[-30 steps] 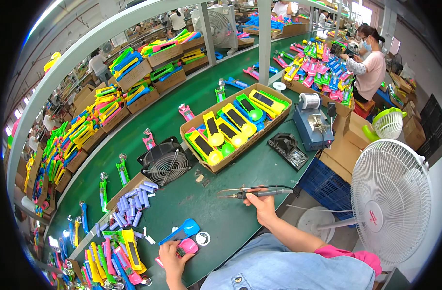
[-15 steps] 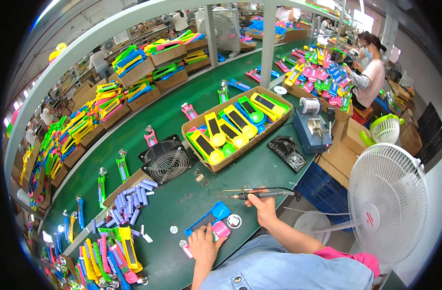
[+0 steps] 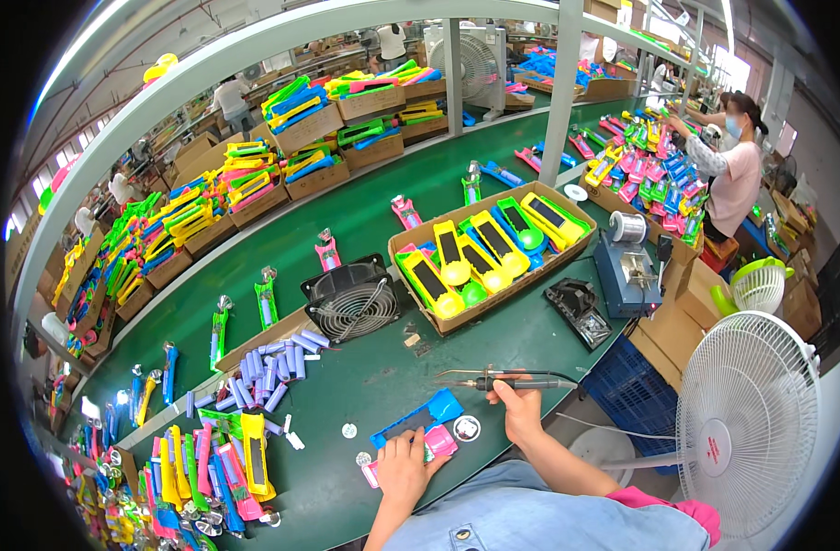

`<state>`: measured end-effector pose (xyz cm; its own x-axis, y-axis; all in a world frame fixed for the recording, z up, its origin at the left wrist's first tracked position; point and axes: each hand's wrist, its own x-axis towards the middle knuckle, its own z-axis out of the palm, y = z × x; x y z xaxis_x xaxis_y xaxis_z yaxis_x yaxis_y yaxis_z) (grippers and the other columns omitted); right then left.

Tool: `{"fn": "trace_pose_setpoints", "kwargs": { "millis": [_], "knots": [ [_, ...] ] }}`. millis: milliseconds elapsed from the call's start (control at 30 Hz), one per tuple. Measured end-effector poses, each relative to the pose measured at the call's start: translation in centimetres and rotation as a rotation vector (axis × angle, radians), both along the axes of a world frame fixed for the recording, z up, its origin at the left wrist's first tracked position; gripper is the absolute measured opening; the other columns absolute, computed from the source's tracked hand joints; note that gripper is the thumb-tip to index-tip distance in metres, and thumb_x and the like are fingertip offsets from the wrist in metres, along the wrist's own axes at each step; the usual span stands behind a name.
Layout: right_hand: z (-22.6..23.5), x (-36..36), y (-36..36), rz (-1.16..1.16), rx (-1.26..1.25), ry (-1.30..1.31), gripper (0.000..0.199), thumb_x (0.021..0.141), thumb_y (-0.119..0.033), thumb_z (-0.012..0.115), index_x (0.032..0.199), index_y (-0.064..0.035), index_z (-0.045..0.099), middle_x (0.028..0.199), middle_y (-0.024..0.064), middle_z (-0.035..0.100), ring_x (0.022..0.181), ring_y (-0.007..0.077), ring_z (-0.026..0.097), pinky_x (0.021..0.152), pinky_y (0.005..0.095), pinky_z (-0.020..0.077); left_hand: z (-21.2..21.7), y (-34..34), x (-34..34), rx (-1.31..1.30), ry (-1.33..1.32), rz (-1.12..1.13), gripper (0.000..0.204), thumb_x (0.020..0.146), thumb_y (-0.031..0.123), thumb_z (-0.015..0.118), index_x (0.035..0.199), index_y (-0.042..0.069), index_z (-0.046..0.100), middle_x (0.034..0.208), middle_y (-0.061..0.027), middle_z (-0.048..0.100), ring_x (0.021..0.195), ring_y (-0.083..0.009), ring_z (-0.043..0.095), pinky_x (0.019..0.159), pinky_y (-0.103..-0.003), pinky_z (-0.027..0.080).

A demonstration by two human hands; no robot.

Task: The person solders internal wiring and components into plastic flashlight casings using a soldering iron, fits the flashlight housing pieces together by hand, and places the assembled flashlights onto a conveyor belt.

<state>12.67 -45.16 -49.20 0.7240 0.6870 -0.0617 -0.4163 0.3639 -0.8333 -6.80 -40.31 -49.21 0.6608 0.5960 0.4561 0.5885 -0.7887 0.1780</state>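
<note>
My right hand (image 3: 519, 409) is closed around the dark handle of a soldering iron (image 3: 516, 383). Its thin tip points left, above the green bench. My left hand (image 3: 403, 473) is closed on a pink plastic casing (image 3: 441, 442), with its thumb and bent fingers at the sides; the fingers hide part of it. Just beyond the fingertips lies a blue plastic casing (image 3: 446, 405) with a dark panel. A white round disc (image 3: 467, 428) is to the right of the pink casing. Another small pink part (image 3: 370, 474) sits left of my hand, near a small round piece (image 3: 349, 430).
A cardboard box (image 3: 448, 321) of coloured casings stands beyond my hands, beside a black fan (image 3: 351, 303). Purple cylindrical cells (image 3: 275, 372) and piled casings (image 3: 200, 468) lie left. A blue solder machine (image 3: 627, 275) and a large white fan (image 3: 746, 427) are right. A co-worker (image 3: 737, 174) works farther back.
The view has shifted, so the bench and boxes appear farther right and slightly lower. Both hands keep their holds. The co-worker's arm now reaches out over the casings.
</note>
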Motion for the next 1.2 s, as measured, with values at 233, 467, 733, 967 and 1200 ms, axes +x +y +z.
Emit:
{"fn": "trace_pose_setpoints", "kwargs": {
  "millis": [233,467,733,967,1200],
  "knots": [
    [-0.26,0.16,0.06,0.014,0.002,-0.016,0.017,0.077,-0.004,0.062,0.090,-0.0008,0.053,0.079,0.0079,0.058,0.063,0.0141,0.058,0.057,0.0234,0.0462,-0.15,-0.02,-0.12,-0.049,-0.023,-0.004,0.052,0.060,0.040,0.070,0.099,0.009,0.058,0.088,-0.0031,0.055,0.079,-0.0200,0.050,0.066,-0.033,0.038],
    [0.04,-0.12,0.22,0.003,-0.037,-0.017,0.015,0.076,-0.003,0.060,0.090,-0.0027,0.053,0.078,0.0073,0.057,0.062,0.0147,0.057,0.056,0.0245,0.0441,-0.08,-0.10,-0.08,-0.031,-0.033,-0.006,0.049,0.060,0.039,0.070,0.097,0.009,0.059,0.089,-0.0024,0.055,0.079,-0.0196,0.050,0.065,-0.032,0.038],
    [0.39,-0.34,0.41,0.015,-0.030,-0.019,0.015,0.076,-0.003,0.060,0.089,-0.0025,0.053,0.080,0.0079,0.058,0.062,0.0145,0.057,0.056,0.0245,0.0444,-0.24,-0.09,-0.16,-0.028,-0.040,-0.010,0.048,0.060,0.038,0.070,0.097,0.009,0.059,0.090,-0.0028,0.055,0.080,-0.0197,0.050,0.066,-0.032,0.038],
    [0.14,-0.23,0.46,0.026,0.012,-0.012,0.016,0.077,-0.003,0.061,0.091,-0.0012,0.053,0.081,0.0081,0.059,0.063,0.0139,0.058,0.057,0.0229,0.0462,-0.21,-0.03,-0.03,-0.027,-0.032,-0.016,0.050,0.060,0.039,0.069,0.098,0.009,0.058,0.090,-0.0026,0.055,0.080,-0.0196,0.050,0.066,-0.032,0.038],
    [0.24,-0.38,0.59,0.038,0.003,-0.010,0.015,0.078,-0.003,0.061,0.091,-0.0015,0.053,0.081,0.0079,0.059,0.064,0.0137,0.058,0.058,0.0226,0.0458,-0.34,0.01,-0.10,-0.022,-0.023,-0.010,0.048,0.061,0.039,0.069,0.097,0.009,0.058,0.090,-0.0030,0.055,0.080,-0.0189,0.051,0.065,-0.031,0.038]
  ]
}}
